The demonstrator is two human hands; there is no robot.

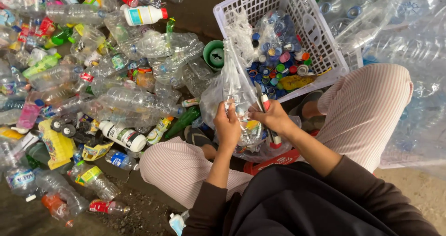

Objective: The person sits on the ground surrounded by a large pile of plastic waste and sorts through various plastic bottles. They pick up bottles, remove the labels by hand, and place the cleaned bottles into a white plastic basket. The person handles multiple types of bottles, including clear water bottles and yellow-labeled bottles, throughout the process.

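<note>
My left hand (227,126) grips a crushed clear plastic bottle (234,80) that stands between my knees. My right hand (274,117) is closed around a red-handled cutter (265,106) and also touches the bottle's side. A clear plastic bag (211,99) hangs around the bottle. Just beyond my hands a white plastic basket (320,36) holds many coloured bottle caps (278,61) and scraps of label.
A heap of clear and coloured plastic bottles (130,101) covers the ground to the left. A white bottle with a red cap (143,15) lies at the top, and a green cup (214,55) sits beside the basket. A large bag of clear bottles (399,26) fills the right.
</note>
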